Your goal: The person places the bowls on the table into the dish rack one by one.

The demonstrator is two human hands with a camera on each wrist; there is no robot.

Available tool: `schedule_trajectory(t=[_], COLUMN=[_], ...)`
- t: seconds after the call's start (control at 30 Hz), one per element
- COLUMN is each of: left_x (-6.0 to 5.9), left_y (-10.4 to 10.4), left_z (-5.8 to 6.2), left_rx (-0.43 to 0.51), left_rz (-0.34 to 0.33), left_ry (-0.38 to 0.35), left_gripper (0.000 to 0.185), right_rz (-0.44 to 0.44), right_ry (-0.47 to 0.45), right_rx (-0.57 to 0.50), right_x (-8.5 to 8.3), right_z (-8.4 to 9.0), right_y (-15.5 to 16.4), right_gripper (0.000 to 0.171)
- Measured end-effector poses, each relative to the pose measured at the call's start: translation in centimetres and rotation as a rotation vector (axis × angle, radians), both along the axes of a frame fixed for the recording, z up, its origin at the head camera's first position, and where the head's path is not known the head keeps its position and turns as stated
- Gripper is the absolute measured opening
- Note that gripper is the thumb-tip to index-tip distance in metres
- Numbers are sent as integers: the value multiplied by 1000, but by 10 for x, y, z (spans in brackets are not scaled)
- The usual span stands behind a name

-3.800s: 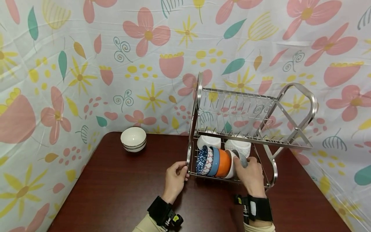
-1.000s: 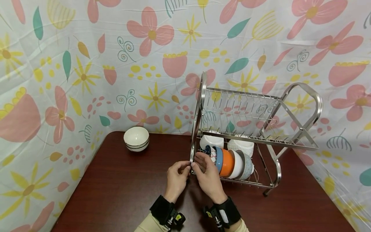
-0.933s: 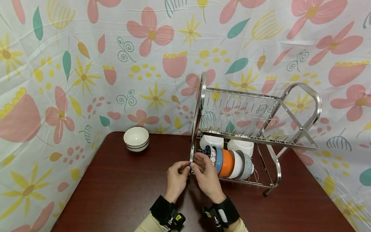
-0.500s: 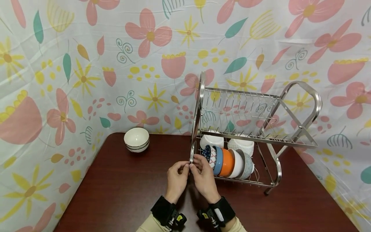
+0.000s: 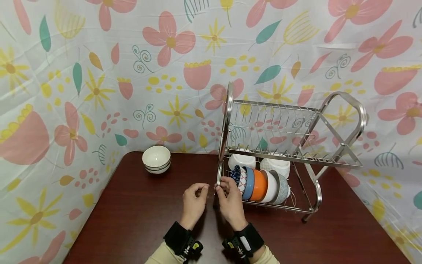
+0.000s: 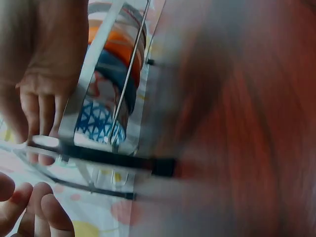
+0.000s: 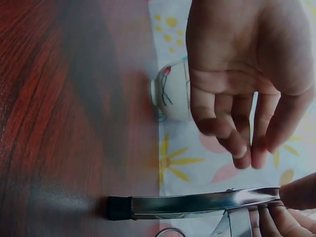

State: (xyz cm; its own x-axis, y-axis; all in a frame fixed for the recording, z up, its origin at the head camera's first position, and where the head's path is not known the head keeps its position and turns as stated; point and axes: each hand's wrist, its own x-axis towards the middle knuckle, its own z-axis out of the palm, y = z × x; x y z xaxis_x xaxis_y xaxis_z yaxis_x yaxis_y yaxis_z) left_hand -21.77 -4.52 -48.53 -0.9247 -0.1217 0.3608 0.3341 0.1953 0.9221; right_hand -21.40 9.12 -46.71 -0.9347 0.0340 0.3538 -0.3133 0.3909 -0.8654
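Observation:
A two-tier metal dish rack [image 5: 273, 159] stands at the right of the table. On its lower tier several bowls nest on their sides in a row: a blue triangle-patterned bowl [image 6: 96, 121], a red-lattice one, a blue one, an orange bowl [image 5: 259, 185], a white one and a grey speckled bowl [image 5: 281, 189]. My right hand [image 5: 230, 203] grips the rack's left frame bar low at the front, thumb outside and fingers inside. Just left of that bar, my left hand [image 5: 193, 205] hovers apart from it, fingers loosely bent and holding nothing, as the right wrist view shows.
Two white bowls [image 5: 275, 167] sit behind the row under the upper tier, which carries no dishes. Toward the back left, a small stack of white bowls [image 5: 156, 160] stands on the dark red table [image 5: 138, 223]. A flowered cloth [image 5: 108, 88] hangs behind and at the sides.
Earlier my right hand was at the far end of the bowl row; it moved left to the frame bar. My left hand has let go of the bar and drawn back left.

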Motion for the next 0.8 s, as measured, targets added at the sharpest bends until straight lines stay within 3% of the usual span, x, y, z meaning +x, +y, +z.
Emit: schedule_trajectory(t=[0.3, 0.57, 0.8], left_x=[-14, -33, -45], left_y=[-36, -80, -114], left_z=[10, 14, 20], left_rx=[-181, -385, -476], left_rz=[119, 202, 281], left_ry=[-8, 6, -6], left_gripper=[11, 15, 17], right_rz=[-30, -39, -33], right_ry=[57, 36, 28], right_rx=[40, 40, 34], right_x=[-1, -1, -1], right_z=[-1, -1, -1], right_y=[-4, -4, -6], right_gripper=[30, 28, 29])
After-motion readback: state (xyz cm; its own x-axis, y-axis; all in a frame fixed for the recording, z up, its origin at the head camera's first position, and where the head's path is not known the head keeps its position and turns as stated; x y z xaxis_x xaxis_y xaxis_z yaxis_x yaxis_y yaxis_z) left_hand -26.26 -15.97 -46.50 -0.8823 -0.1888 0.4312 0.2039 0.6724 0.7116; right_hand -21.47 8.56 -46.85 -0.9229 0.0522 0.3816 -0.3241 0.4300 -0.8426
